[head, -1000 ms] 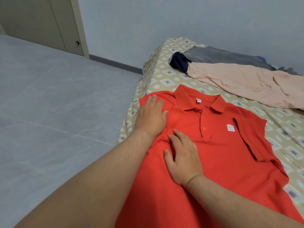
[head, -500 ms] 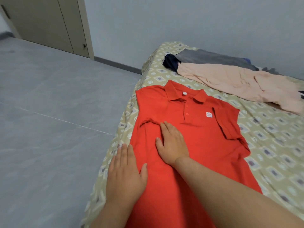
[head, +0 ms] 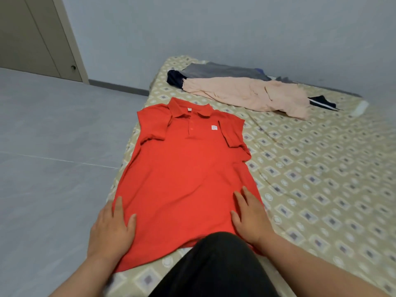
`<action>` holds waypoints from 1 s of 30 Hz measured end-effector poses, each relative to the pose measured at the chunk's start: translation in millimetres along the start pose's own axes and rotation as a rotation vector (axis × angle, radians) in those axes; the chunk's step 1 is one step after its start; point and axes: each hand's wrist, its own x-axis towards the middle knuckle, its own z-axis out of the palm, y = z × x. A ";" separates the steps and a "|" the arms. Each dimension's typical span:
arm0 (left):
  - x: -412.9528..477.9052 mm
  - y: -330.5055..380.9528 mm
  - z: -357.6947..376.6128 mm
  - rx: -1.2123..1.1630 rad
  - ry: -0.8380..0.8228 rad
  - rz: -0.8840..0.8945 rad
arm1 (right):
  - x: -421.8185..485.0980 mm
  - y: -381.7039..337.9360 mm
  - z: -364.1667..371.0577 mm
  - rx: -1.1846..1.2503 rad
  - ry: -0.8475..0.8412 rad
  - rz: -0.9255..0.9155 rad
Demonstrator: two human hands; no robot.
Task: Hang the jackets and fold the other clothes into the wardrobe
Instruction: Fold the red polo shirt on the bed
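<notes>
A red polo shirt [head: 184,168] lies face up on the patterned mattress [head: 321,168], collar pointing away from me, both short sleeves folded inward over the chest. My left hand [head: 113,230] rests flat on the shirt's lower left edge with straight fingers. My right hand [head: 249,215] presses flat on the lower right edge. Neither hand grips the fabric. My dark-clothed knee [head: 216,266] covers part of the hem.
A peach garment [head: 252,93] lies across the far end of the mattress, over a grey one [head: 222,70] and a navy one [head: 174,77]. Another dark piece with white stripes [head: 323,102] sits at its right. Grey floor [head: 53,157] spreads left; closed beige doors [head: 36,37] stand far left.
Both hands slid down from the shirt's chest and left sleeve to its lower edges. My view pulled back, so the whole shirt and my knee now show.
</notes>
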 end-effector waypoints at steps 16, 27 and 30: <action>-53.0 -14.6 -68.6 -0.707 0.015 -0.285 | -83.8 39.8 -60.0 0.773 0.012 0.595; -50.3 37.3 -207.2 -1.633 0.021 -0.124 | -81.0 33.0 -176.9 1.649 0.269 0.360; -49.1 41.3 -215.3 -1.389 0.051 -0.033 | -80.9 29.6 -189.0 1.502 0.351 0.307</action>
